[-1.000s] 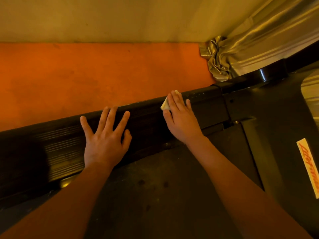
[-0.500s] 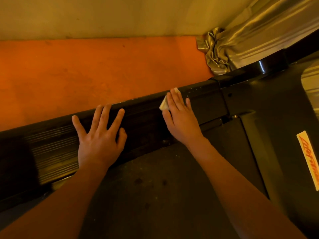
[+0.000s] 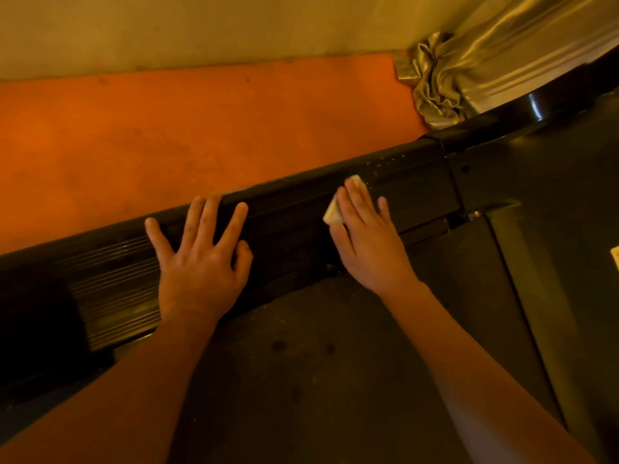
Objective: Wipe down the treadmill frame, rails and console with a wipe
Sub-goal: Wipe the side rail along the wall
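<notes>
The treadmill's black ribbed side rail (image 3: 110,279) runs from lower left to upper right beside the dark belt (image 3: 301,370). My left hand (image 3: 201,259) lies flat on the rail with its fingers spread and holds nothing. Further right along the rail, my right hand (image 3: 365,239) presses a small white wipe (image 3: 333,212) against the rail with straight fingers. Only the wipe's left edge and a tip by the fingertips show. Wet specks glisten on the rail just beyond the fingers.
Orange floor (image 3: 167,139) lies past the rail, up to a pale wall (image 3: 201,25). A bunched shiny curtain (image 3: 445,82) hangs at the top right beside the treadmill's black front cover (image 3: 552,202). A yellow label (image 3: 615,259) shows at the right edge.
Both hands stay flat on the rail in nearly the same spots. The view has shifted a little, and the right hand with the wipe sits slightly further down the rail from the joint.
</notes>
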Tool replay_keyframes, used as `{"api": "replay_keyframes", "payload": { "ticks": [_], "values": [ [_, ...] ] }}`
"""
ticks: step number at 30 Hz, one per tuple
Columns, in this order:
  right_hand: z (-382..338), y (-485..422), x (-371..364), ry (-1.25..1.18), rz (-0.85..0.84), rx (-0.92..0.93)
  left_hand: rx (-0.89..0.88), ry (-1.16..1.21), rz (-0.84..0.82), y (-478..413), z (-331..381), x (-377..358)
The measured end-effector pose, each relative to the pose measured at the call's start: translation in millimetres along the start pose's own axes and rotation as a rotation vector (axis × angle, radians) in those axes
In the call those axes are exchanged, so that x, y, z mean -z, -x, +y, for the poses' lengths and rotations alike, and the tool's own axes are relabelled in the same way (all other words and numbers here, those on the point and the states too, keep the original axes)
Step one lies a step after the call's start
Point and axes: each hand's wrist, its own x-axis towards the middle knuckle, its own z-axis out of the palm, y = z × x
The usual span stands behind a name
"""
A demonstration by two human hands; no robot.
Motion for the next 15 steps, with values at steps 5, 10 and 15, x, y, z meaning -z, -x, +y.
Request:
{"api": "replay_keyframes", "payload": {
  "ticks": [5, 10, 15],
  "values": [
    [0.8, -25.1, 11.4, 0.026, 0.003, 0.028, 0.005, 0.035, 0.027, 0.2, 2.5, 1.5],
    [12.9, 26.5, -1.2, -0.003, -0.047, 0.041, 0.011, 0.047, 0.014, -0.9, 3.8, 2.3],
    [10.3, 35.0, -1.4, -0.010, -0.075, -0.010, 0.011, 0.060, 0.011, -1.8, 4.5, 4.1]
  ]
}}
